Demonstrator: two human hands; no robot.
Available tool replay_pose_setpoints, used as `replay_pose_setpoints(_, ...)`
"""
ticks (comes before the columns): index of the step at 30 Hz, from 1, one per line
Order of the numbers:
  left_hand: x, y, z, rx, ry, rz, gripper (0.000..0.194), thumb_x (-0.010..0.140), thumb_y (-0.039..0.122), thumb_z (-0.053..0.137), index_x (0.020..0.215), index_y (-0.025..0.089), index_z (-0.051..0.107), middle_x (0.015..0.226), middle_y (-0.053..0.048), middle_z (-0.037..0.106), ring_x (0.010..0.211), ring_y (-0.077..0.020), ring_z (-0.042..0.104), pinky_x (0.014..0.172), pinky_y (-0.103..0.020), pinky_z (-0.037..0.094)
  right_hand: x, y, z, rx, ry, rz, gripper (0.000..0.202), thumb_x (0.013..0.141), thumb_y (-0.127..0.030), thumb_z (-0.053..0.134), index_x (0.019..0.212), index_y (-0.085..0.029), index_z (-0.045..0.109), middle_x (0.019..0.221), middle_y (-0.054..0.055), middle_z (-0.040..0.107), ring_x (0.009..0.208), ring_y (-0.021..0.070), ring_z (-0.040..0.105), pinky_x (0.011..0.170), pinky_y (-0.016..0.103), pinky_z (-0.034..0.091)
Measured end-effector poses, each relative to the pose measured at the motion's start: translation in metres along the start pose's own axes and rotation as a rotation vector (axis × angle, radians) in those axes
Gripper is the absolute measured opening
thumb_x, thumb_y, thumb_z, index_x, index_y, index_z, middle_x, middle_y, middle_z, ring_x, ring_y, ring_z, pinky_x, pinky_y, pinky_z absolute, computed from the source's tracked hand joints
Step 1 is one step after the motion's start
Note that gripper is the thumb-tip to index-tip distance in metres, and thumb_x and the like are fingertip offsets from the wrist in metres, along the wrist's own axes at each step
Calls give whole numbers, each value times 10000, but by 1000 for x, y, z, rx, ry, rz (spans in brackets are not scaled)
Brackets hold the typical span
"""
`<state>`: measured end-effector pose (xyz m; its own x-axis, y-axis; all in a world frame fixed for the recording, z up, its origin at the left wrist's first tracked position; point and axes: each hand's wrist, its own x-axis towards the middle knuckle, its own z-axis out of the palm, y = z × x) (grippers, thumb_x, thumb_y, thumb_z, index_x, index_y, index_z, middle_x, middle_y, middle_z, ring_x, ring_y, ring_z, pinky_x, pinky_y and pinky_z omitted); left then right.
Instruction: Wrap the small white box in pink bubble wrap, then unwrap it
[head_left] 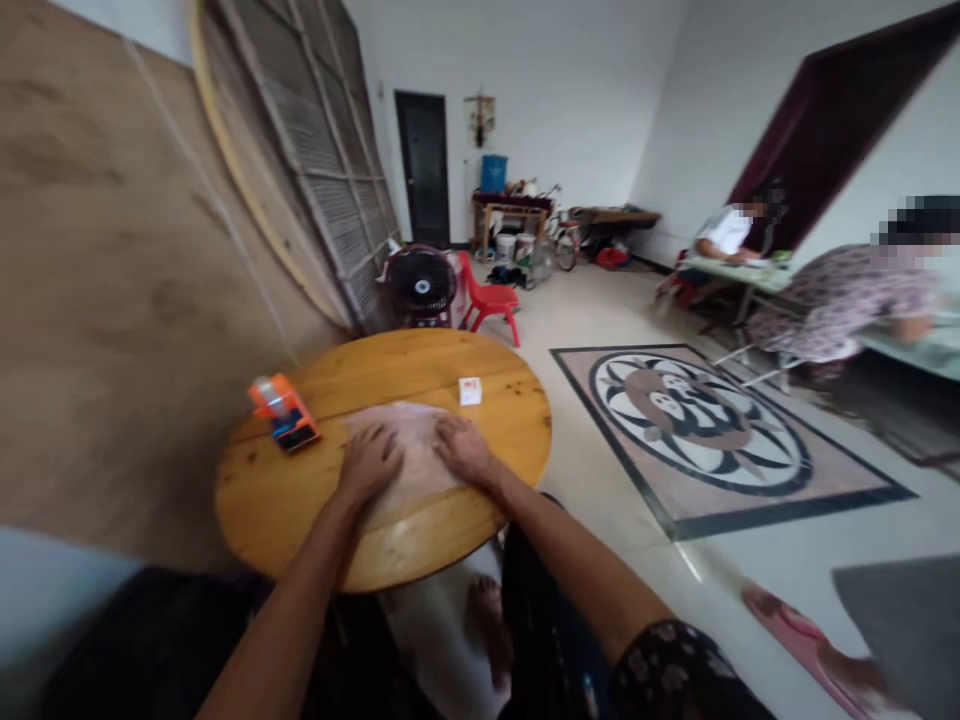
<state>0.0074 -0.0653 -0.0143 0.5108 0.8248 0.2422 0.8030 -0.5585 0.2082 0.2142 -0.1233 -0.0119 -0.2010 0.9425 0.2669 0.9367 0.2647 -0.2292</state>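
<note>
Both hands (369, 462) (463, 450) press flat a pale pink cloth (411, 450).

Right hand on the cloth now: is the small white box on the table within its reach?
Probably yes. The right hand lies flat on the pale cloth, and the small white box stands just beyond its fingers, with only bare round table between them.

Home living room (round table (480, 400), fan (420, 286))

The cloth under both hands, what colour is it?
Pale pink cloth, lying flat on the wooden table; the head view shows it.
</note>
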Motion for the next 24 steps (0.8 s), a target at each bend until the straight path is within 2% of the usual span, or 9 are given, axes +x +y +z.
replay_pose_setpoints(5,-1,-4,4,6,-27,-40,461,909,358,418,1278,122,563,1370,-158,528,1301,-297,438,1097,-441,325,4,3,3,0,-15,17,324,963,-296,415,1187,-115,563,1296,138,576,1167,228,497,1002,345,349)
replay_pose_setpoints(9,-9,-3,7,3,-30,-34,438,898,350,463,1283,167,563,1378,-135,518,1317,-290,416,1110,-435,315,2,-3,-1,-51,-14,29,358,963,-303,408,1256,-139,533,1322,130,558,1154,254,491,987,369,334)
replay_pose_setpoints(16,-20,-3,3,-9,-51,-15,457,885,378,498,1278,155,559,1407,-144,477,1320,-285,415,1120,-414,311,16,-13,-11,-173,-95,23,366,981,-357,357,1076,-132,630,1145,166,641,1075,281,558,935,393,348)
replay_pose_setpoints(21,-15,-8,-6,-25,-94,4,437,831,391,563,1218,190,587,1373,-130,506,1264,-305,461,1083,-445,350,39,-14,-14,-242,-143,90,408,966,-382,405,1276,-143,521,1095,177,665,1017,290,623,875,391,396)
replay_pose_setpoints(24,-11,-11,-9,-25,-127,2,451,805,417,586,1203,204,593,1377,-122,504,1255,-320,464,1064,-466,364,45,-11,-10,-261,-139,134,410,971,-379,386,1276,-140,521,1068,183,674,1006,303,635,831,383,422)
